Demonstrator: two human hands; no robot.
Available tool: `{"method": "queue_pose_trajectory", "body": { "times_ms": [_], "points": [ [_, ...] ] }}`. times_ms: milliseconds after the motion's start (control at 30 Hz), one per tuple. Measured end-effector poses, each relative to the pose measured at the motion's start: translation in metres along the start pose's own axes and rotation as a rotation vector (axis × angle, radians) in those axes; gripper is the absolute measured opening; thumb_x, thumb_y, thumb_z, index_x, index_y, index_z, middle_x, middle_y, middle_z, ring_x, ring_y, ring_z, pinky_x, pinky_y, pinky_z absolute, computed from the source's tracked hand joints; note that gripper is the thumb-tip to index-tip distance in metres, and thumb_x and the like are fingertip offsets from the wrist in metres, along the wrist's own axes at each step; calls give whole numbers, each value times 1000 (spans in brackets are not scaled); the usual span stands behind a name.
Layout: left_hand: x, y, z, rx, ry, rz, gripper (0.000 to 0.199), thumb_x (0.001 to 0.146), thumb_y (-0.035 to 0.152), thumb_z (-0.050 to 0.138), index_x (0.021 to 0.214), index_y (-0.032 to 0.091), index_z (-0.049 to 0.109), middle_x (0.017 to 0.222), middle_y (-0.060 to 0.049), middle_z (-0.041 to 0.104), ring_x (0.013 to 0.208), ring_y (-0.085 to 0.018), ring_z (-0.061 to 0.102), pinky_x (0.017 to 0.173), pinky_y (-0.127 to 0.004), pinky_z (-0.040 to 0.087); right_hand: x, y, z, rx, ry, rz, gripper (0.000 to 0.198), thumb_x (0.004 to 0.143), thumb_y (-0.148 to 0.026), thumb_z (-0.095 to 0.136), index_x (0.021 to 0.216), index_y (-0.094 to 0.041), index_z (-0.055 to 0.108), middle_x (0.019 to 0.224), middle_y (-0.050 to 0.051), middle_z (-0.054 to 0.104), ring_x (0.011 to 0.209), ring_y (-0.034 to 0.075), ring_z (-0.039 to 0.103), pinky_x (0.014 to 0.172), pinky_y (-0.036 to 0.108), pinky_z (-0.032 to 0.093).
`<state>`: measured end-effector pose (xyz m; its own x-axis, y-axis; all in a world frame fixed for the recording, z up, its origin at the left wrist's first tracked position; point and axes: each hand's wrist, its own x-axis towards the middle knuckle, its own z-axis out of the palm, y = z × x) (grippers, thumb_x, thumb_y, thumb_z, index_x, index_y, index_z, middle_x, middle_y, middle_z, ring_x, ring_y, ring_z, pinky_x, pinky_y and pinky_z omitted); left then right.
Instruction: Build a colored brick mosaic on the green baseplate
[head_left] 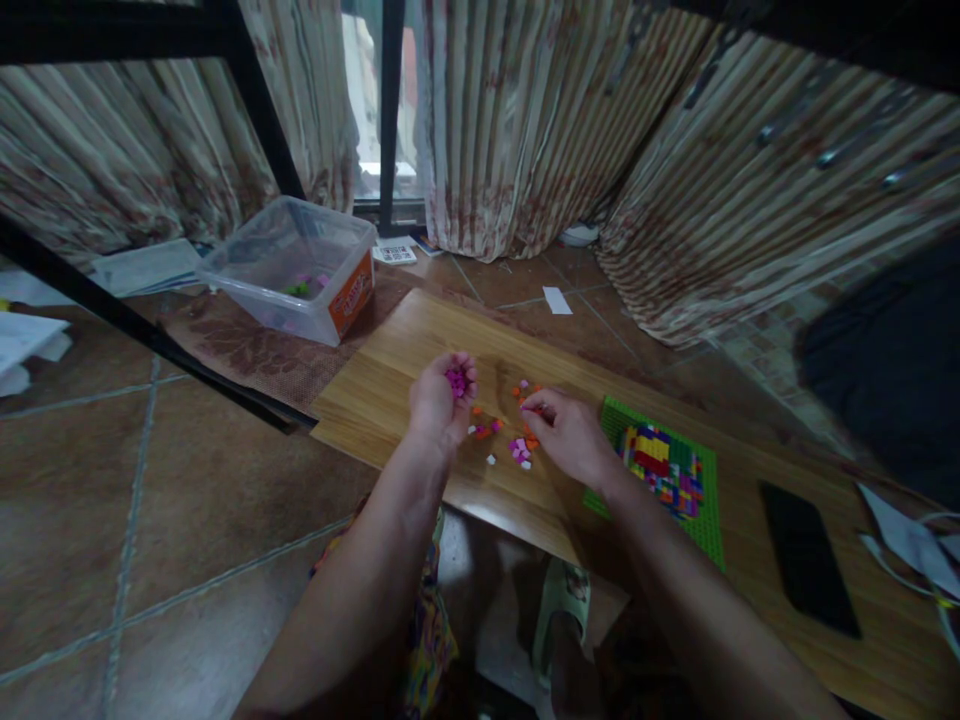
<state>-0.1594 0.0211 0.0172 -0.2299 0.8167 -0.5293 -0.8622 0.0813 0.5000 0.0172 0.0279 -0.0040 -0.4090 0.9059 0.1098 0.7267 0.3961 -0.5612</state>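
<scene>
Cupped palm up over the wooden table, my left hand holds a small heap of magenta toy bricks. My right hand is to its right, low over the loose bricks, with thumb and fingers pinched together; a tiny pink piece seems to show at the fingertips. Between and below the hands lie scattered pink bricks, orange bricks and a few white ones. Right of my right hand is a green baseplate, partly covered by my forearm, with a multicoloured brick build on it.
A clear plastic bin with an orange label and a few bricks inside stands beyond the table's left end. A black phone lies at the table's right. A black metal bar crosses the left side. Curtains hang behind.
</scene>
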Motion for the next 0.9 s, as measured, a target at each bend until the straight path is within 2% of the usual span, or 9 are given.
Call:
{"method": "queue_pose_trajectory", "body": {
  "times_ms": [100,233,367,433,533,633,767,833,900],
  "points": [
    [-2,-7,0,59,-30,-69,21,85,14,45,67,12,57,58,-2,57,51,-7,53,52,-17,42,5,-19,3,245,20,3,12,84,-25,56,86,-20,67,76,0,68,69,15,62,65,26,45],
    [-6,-19,2,16,-124,-224,23,86,14,43,66,14,54,58,-3,56,51,-8,52,51,-18,43,13,-41,5,500,91,-53,12,80,-26,62,89,-20,68,84,1,71,74,15,65,69,26,49],
    [-5,-16,2,-82,-120,-238,19,84,7,46,68,12,56,61,-4,57,53,-6,54,53,-15,44,12,-38,2,323,225,-33,16,86,-25,55,90,-20,70,85,3,70,75,16,64,72,28,49],
    [-3,-7,0,-113,-79,-161,19,83,6,46,68,11,57,62,-4,59,54,-6,55,52,-13,43,7,-30,4,151,154,-47,17,87,-22,55,94,-21,70,92,4,68,81,17,63,78,30,48],
    [2,4,-3,-138,-39,-51,19,83,8,46,68,11,58,61,-4,59,54,-6,55,52,-14,42,1,-18,14,-54,-49,-146,19,86,-17,57,97,-22,71,101,6,63,97,20,59,95,36,42],
    [3,8,-5,-127,-35,-34,19,83,9,47,68,12,58,60,-3,60,54,-6,55,53,-14,43,0,-12,24,-159,-102,-215,16,86,-17,57,91,-22,72,98,6,61,102,21,55,103,40,35],
    [0,7,-5,-86,-43,-67,18,83,10,47,69,12,58,61,-3,60,53,-6,54,52,-14,41,2,-10,26,-133,-79,-209,13,85,-17,57,85,-20,70,98,7,63,103,22,54,102,40,36],
    [-1,7,-4,-68,-43,-61,18,84,11,47,69,12,58,61,-3,60,52,-6,53,51,-15,40,2,-11,23,-50,-17,-142,12,86,-20,56,86,-20,68,95,6,65,102,21,57,98,39,40],
    [-1,5,-4,-47,-42,-48,19,84,12,46,69,12,58,60,-3,59,52,-6,53,52,-16,40,3,-15,19,83,44,-39,13,86,-24,54,88,-19,67,89,5,67,89,19,62,86,35,46]
  ]
}}
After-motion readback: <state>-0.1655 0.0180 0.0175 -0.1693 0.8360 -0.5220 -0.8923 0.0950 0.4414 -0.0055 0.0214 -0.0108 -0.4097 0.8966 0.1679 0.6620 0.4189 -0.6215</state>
